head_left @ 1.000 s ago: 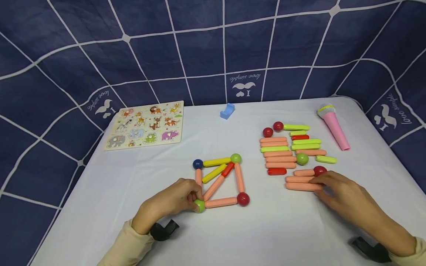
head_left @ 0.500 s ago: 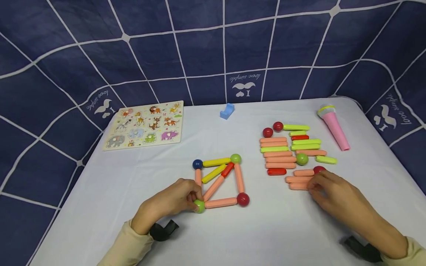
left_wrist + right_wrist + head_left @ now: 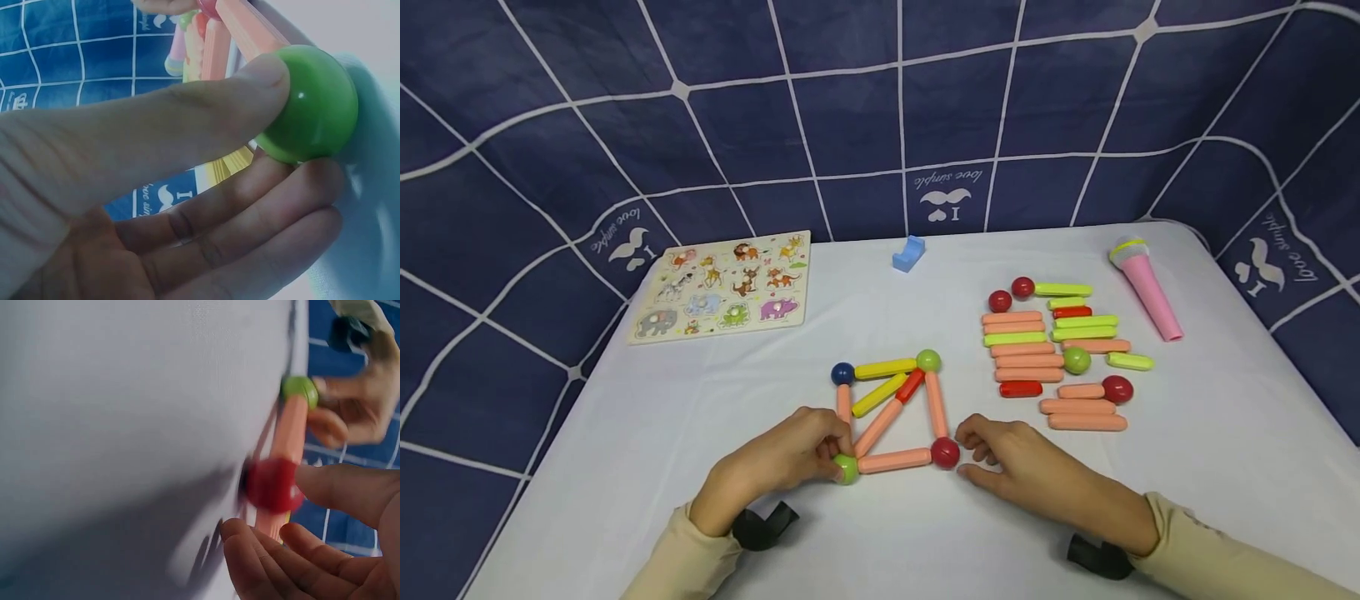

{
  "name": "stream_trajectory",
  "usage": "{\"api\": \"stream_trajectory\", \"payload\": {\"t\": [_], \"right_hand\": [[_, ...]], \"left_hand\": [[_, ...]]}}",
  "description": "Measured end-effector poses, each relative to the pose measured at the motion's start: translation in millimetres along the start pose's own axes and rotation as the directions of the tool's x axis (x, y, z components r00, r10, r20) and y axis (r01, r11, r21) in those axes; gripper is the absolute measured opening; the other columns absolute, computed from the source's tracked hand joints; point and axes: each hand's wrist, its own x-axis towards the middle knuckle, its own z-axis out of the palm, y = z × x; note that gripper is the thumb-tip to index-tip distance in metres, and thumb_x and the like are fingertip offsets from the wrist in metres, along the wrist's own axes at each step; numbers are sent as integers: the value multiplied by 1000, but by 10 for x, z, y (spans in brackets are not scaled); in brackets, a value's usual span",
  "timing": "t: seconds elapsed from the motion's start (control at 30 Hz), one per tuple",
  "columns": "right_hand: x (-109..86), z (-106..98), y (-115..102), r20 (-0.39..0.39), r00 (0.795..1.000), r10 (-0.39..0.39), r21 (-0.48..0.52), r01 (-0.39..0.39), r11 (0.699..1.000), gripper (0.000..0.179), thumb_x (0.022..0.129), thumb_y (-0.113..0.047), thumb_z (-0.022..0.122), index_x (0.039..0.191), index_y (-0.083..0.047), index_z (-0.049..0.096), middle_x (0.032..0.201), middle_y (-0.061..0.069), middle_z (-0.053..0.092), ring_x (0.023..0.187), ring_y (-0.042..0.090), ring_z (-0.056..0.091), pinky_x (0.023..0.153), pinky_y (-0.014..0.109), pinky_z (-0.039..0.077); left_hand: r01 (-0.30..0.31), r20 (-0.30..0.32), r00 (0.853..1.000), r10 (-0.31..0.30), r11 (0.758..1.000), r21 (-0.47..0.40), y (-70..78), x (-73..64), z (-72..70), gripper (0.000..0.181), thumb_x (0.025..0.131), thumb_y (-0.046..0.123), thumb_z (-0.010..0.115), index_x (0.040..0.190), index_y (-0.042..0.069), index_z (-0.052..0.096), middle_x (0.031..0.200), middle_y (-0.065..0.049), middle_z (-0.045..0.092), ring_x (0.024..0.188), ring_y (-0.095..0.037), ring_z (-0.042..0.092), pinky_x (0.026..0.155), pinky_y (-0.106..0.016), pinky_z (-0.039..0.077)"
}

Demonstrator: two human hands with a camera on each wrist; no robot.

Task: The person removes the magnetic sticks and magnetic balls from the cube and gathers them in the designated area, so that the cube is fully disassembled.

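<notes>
My left hand (image 3: 790, 450) pinches a green ball (image 3: 319, 103) at the near left corner of a four-sided frame of sticks and balls. From that ball run salmon sticks (image 3: 895, 460), one of them to a red ball (image 3: 945, 452) at the near right corner. Just right of the red ball is my right hand (image 3: 1030, 471), thumb and fingers spread apart; in the right wrist view they lie close about the red ball (image 3: 274, 485), and contact is hard to tell. A blue ball (image 3: 842, 373) and another green ball (image 3: 928, 360) form the far corners. A yellow stick (image 3: 880, 395) lies inside.
Loose sticks (image 3: 1030, 362) and balls, among them a red ball (image 3: 1117, 389), lie at the right. Behind them is a pink toy microphone (image 3: 1150, 292). An animal puzzle board (image 3: 730, 287) sits at the back left, and a blue block (image 3: 908, 253) at the back middle.
My right hand has left the salmon sticks at the right and moved left to the frame's red ball. The left hand still holds the green ball in the same place.
</notes>
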Motion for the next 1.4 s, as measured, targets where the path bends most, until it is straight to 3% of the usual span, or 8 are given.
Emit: {"api": "stream_trajectory", "payload": {"t": [0.23,0.47,0.83,1.13,1.4], "right_hand": [[144,144,-165,-24,998,-51,-140,47,989,33,86,-24,77,113,-12,62,89,-10,60,78,6,56,68,23,52],[201,212,-215,-80,996,-49,-232,29,972,31,82,-23,80,107,-12,64,80,-8,58,67,6,51,57,19,46],[211,212,-217,-76,997,-30,-201,14,980,26,83,-18,74,105,-8,65,80,-7,55,66,6,51,57,18,46],[162,188,-164,-78,994,-73,-154,60,986,18,85,-13,71,102,-19,69,85,-10,57,73,7,51,62,21,47],[61,85,-51,-69,996,-55,-112,47,993,28,86,-13,71,113,-20,68,96,-11,62,81,6,55,70,24,53]], "left_hand": [[-18,-3,1000,18,1000,16,4,5,4,22,76,-7,79,82,12,70,82,6,63,72,-9,55,65,-25,50],[-18,-4,1000,18,1000,5,10,8,-6,23,76,-10,78,81,12,71,79,7,64,70,-9,56,64,-25,51],[-42,-7,999,42,999,5,21,34,-4,23,74,-10,79,80,11,70,79,6,64,69,-7,56,63,-24,52],[-33,0,999,33,999,3,10,34,-11,22,75,-9,79,81,11,71,78,6,64,70,-8,56,63,-23,51],[-24,-7,1000,23,1000,-18,-21,6,6,23,74,-8,80,80,11,70,79,6,64,70,-8,56,64,-23,51]]}}
